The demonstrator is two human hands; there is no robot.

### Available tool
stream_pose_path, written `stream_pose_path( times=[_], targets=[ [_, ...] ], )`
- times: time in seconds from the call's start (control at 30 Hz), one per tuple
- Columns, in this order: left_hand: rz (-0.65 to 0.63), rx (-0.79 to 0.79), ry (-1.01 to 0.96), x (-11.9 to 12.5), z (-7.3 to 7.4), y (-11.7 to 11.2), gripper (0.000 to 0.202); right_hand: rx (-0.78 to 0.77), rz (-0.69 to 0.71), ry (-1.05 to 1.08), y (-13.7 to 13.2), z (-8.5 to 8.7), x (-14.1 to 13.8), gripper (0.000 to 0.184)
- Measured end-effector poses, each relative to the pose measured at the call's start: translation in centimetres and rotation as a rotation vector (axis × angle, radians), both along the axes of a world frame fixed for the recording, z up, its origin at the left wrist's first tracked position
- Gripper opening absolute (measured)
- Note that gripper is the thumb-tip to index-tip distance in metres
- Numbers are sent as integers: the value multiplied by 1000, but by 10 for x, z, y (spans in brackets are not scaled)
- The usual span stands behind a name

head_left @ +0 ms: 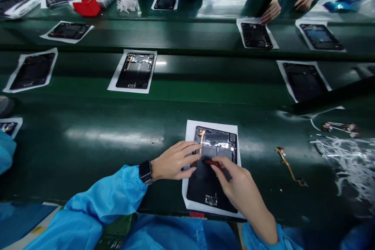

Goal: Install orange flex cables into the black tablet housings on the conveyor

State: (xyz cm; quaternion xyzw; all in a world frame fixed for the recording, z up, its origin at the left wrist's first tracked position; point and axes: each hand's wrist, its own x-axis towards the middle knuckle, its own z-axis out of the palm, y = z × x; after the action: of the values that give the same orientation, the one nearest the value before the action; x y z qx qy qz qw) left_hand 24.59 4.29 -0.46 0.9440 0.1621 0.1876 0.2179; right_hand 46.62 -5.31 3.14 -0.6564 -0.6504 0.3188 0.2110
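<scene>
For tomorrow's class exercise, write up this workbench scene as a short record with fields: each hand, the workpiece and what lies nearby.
Left hand: the left hand rests its fingers on the opened dark tablet, beside an orange flex strip
Right hand: the right hand holds a slim tool with a reddish tip over the tablet
Under workpiece: a white paper sheet on a green belt
Nearby: a loose flex cable, white plastic scraps
Left wrist: a black wristwatch
</scene>
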Motion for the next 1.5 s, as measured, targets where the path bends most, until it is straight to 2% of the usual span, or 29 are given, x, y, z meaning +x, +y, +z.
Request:
stream_pose_path(
  times=[0.1,0.23,0.33,0.53,0.7,0.8,1.03,1.3,1.5],
  targets=[
    [85,-85,-54,-5,-4,5,50,58,131,-180,5,1,-16,19],
    [104,-108,-21,-8,-6,7,51,88,260,-385,13,3,-32,23],
    [93,-108,0,-8,-8,6,50,115,297,-422,17,3,-40,23],
    [84,-117,5,-8,-8,7,48,185,249,-352,22,-2,-40,16],
    [87,-128,6,-9,-9,7,51,207,140,-181,11,-7,-33,13],
    [91,-129,6,-9,-10,7,51,243,121,-142,6,-9,-34,14],
    [85,-123,7,-8,-10,8,50,297,188,-281,9,-6,-40,15],
    [79,-140,16,-9,-11,9,50,308,201,-326,11,-3,-46,17],
    [77,-138,20,-9,-10,9,51,262,254,-395,19,0,-50,19]
  ],
)
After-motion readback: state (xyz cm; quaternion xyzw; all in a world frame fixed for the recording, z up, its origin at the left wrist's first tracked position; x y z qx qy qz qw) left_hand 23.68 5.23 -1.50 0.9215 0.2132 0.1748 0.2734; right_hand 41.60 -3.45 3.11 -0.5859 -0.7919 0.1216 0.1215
